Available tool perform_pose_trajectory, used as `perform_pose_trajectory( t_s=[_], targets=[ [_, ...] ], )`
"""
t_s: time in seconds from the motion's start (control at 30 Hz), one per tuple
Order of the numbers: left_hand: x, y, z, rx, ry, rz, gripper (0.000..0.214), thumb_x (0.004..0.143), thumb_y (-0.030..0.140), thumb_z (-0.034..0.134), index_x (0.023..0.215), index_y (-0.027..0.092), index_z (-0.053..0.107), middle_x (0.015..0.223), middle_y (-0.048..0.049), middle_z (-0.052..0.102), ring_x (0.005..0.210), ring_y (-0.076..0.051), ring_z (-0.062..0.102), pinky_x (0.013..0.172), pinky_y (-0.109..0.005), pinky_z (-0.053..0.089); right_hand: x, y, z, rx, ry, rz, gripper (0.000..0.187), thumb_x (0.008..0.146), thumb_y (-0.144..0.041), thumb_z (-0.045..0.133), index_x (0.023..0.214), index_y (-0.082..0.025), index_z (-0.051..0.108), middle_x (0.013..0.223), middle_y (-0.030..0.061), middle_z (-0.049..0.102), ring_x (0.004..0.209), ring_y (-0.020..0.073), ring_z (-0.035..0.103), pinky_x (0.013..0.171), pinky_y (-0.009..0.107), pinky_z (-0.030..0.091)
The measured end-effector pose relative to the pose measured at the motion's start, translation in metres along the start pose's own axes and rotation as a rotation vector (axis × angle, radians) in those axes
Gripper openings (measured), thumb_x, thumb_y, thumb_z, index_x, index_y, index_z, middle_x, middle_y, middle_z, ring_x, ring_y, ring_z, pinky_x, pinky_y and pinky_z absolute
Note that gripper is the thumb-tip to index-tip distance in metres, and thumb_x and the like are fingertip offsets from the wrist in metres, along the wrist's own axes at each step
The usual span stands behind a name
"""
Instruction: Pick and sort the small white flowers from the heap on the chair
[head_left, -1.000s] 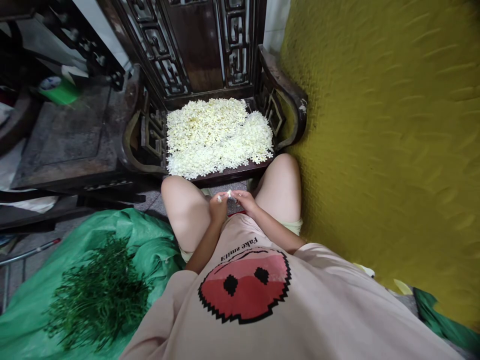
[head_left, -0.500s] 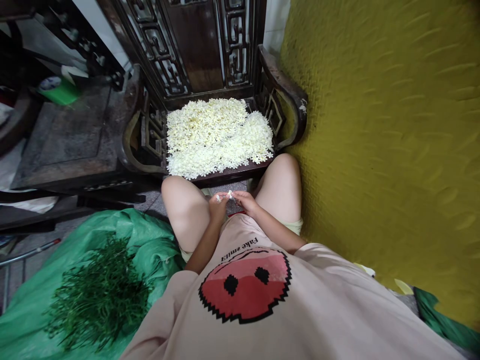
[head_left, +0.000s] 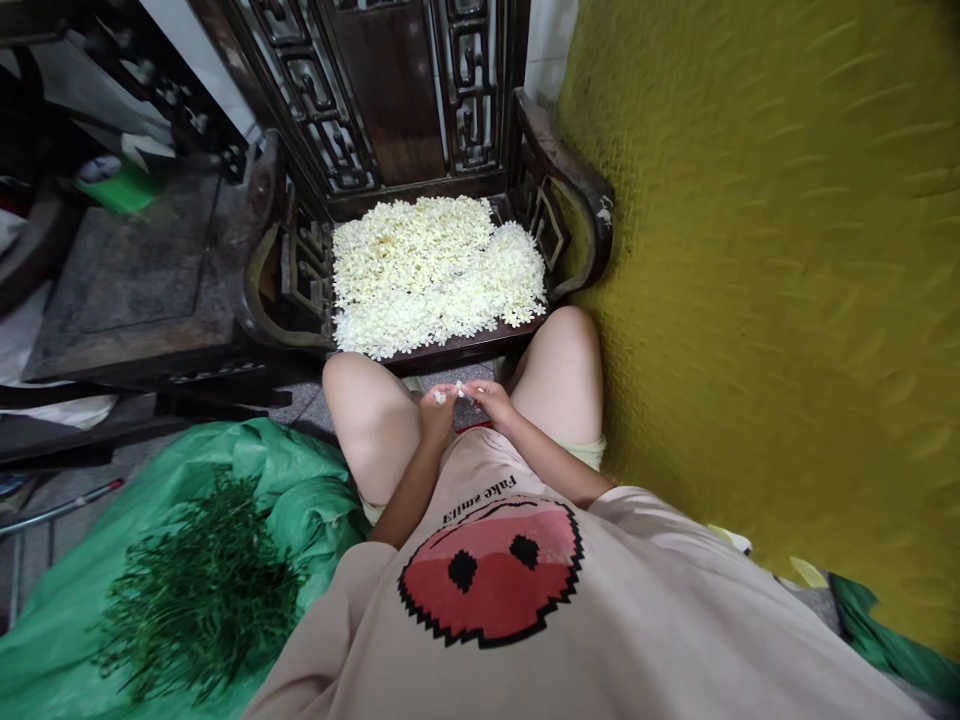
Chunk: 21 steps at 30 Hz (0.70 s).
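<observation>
My left hand (head_left: 436, 412) and my right hand (head_left: 491, 399) meet between my knees, just above my lap. Both are closed in a pinch on a small white flower (head_left: 458, 390) held between their fingertips. A second white bit shows at my left fingers. Right in front of my knees stands a dark carved wooden chair (head_left: 570, 190), its seat covered with a thick heap of white flowers (head_left: 435, 270).
A green plastic sheet (head_left: 300, 470) lies on the floor at my left with a pile of thin green stems (head_left: 195, 600) on it. A dark low wooden table (head_left: 142, 270) stands left of the chair. A yellow textured wall (head_left: 765, 280) closes in the right side.
My fingers have shifted slightly on the small flower. Everything else stays where it was.
</observation>
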<state>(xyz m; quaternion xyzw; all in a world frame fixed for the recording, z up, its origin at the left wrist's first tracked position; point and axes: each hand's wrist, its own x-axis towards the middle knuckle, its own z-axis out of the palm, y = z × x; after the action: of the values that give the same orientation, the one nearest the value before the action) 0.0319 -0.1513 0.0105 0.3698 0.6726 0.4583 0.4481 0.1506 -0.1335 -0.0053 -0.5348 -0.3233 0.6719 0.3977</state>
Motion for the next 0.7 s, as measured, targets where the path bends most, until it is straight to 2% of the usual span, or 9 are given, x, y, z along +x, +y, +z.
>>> perform_pose_trajectory(
  t_s=[0.23, 0.47, 0.7],
  targets=[
    [-0.0010, -0.0025, 0.0009, 0.104, -0.025, 0.052, 0.015, 0.069, 0.030, 0.057, 0.071, 0.016, 0.060, 0.056, 0.0029, 0.049, 0.051, -0.009, 0.040, 0.051, -0.022, 0.032, -0.0023, -0.0036, 0.0003, -0.019, -0.033, -0.003, 0.039, 0.055, -0.051, 0.071, 0.069, -0.016, 0.068, 0.061, 0.0004, 0.058, 0.055, 0.0091, 0.042, 0.050, 0.023, 0.029],
    [-0.0019, -0.0041, 0.0000, 0.209, -0.021, 0.140, 0.015, 0.073, 0.031, 0.052, 0.072, 0.018, 0.061, 0.060, 0.0017, 0.052, 0.057, -0.012, 0.045, 0.057, -0.023, 0.034, -0.0016, -0.0037, 0.0007, -0.038, 0.008, -0.016, 0.037, 0.057, -0.051, 0.069, 0.067, -0.015, 0.066, 0.054, -0.0013, 0.053, 0.051, 0.0085, 0.039, 0.049, 0.023, 0.030],
    [-0.0029, -0.0032, 0.0000, 0.147, -0.042, 0.109, 0.017, 0.069, 0.033, 0.054, 0.070, 0.017, 0.061, 0.062, 0.0014, 0.054, 0.058, -0.012, 0.045, 0.058, -0.023, 0.034, 0.0024, -0.0015, 0.0004, -0.133, 0.071, -0.104, 0.030, 0.061, -0.044, 0.064, 0.071, -0.016, 0.068, 0.070, 0.0024, 0.064, 0.060, 0.0121, 0.051, 0.055, 0.023, 0.037]
  ],
)
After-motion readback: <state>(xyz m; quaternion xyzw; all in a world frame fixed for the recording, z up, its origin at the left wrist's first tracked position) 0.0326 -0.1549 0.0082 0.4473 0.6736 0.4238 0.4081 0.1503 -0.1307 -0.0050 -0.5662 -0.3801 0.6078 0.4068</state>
